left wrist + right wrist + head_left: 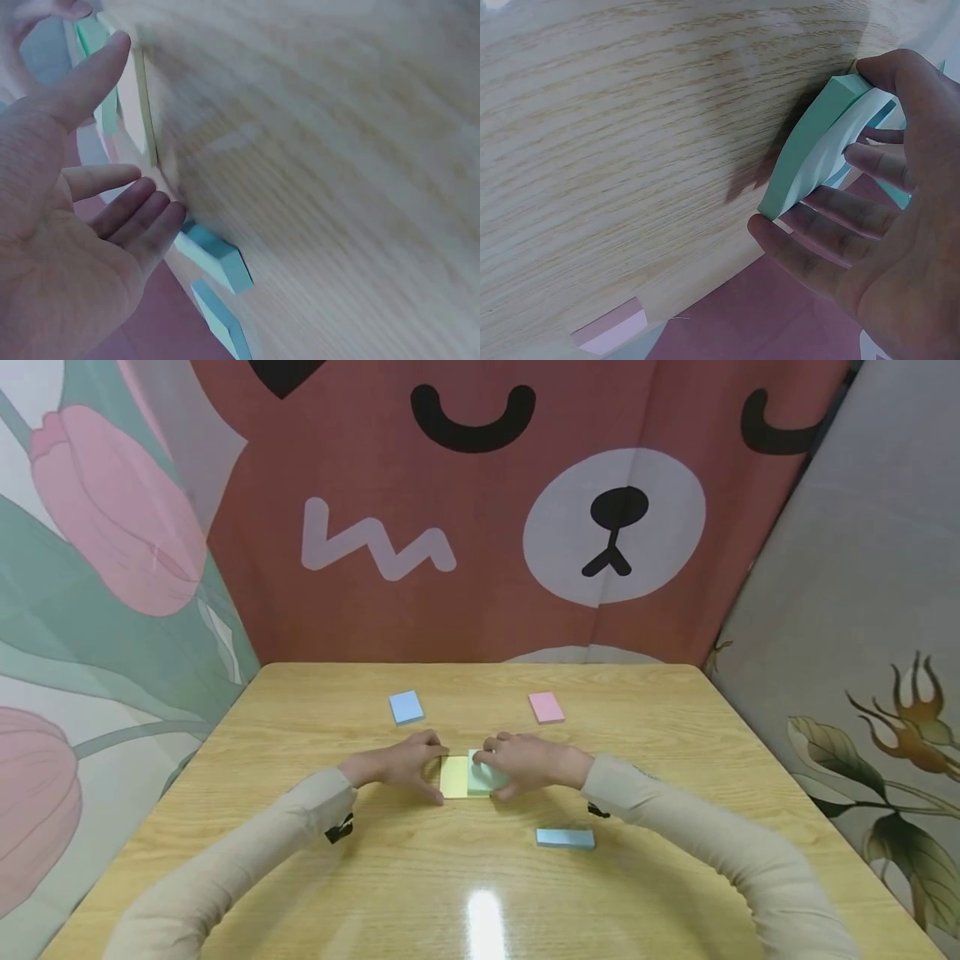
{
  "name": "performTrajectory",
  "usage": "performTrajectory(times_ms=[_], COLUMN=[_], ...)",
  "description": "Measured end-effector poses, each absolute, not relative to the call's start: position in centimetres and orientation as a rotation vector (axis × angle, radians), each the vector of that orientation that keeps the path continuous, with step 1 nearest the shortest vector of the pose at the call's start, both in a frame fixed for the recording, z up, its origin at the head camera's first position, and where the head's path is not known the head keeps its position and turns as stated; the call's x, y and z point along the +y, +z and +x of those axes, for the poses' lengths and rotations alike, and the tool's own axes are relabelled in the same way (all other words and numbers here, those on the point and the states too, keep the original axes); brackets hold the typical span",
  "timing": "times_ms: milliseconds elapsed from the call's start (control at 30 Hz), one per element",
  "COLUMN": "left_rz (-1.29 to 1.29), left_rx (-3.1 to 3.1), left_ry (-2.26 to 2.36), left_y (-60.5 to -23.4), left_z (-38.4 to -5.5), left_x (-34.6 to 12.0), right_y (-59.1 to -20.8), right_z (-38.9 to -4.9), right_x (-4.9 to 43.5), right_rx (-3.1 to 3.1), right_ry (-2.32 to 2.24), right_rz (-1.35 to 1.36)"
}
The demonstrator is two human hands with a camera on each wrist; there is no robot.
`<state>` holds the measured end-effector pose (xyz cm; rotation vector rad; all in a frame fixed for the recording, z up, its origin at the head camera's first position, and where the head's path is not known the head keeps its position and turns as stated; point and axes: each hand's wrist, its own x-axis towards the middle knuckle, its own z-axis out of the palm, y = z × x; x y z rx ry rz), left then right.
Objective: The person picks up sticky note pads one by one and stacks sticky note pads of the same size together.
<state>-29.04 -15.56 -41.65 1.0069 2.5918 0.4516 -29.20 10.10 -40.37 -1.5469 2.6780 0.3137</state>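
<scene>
Wrinkled cream long sleeves point(247, 839), with small black pieces point(340, 829) beneath the cuffs point(330, 787).

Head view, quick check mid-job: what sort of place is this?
Probably an indoor desk corner screened off with cloth; home or studio, I cannot tell. It shows in the wood-grain table, the bear-print cloth behind it and the yellow note pad on the tabletop.

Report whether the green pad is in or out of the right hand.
In: the right wrist view shows the right hand gripping the green pad between thumb and fingers.
</scene>
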Motion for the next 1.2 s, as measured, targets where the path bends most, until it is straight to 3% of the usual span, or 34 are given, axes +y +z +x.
performTrajectory(times_ms=[667,1200], left_rz=[0.968,0.922], left_rx=[2.61,2.588], left_ry=[0.468,0.438], left_y=[-41.4,-41.4], left_z=[-28.5,-28.5], left_x=[-15.9,-15.8], right_y=[-40.4,-40.4], right_z=[-29.2,-29.2], right_x=[8.3,7.5], right_rx=[2.65,2.63], right_ry=[0.247,0.217], right_rz=[-1.631,-1.544])
